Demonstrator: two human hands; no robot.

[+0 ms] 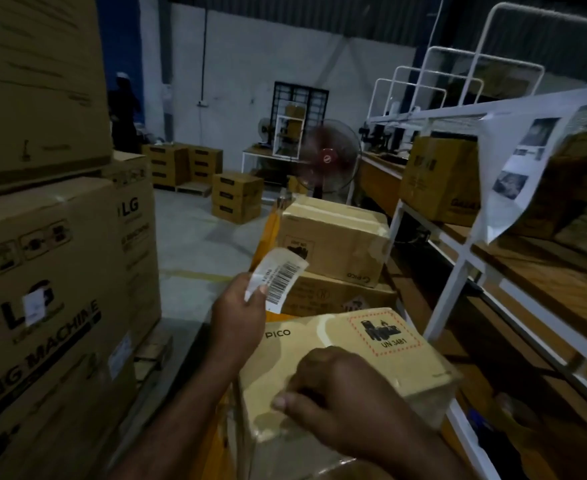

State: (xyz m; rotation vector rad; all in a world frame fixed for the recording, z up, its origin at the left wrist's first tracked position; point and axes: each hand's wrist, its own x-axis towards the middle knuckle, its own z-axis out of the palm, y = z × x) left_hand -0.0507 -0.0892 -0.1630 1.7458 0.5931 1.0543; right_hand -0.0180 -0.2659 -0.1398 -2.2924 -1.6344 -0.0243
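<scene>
The left hand (240, 306) pinches a barcode label (280, 275) between thumb and fingers and holds it up in the air, clear of every carton. The label curls at its top. The right hand (333, 393) lies on the near top edge of the PICO box (365, 351), fingers curled and thumb pressed to the side face, so it seems to grip and steady the box. Whether it also pinches a scrap of tape there, I cannot tell.

As I judge it, the labelling is about midway. The label is in hand and the box is steadied, but nothing is stuck down yet, and the faces that show carry only print and a UN 3481 mark. What is left is to lay the label on the box and press it flat.

The box sits tilted just in front of the person, before two stacked boxes (333, 237). LG cartons (60, 271) stand to the left and a white rack (458, 265) to the right.
</scene>
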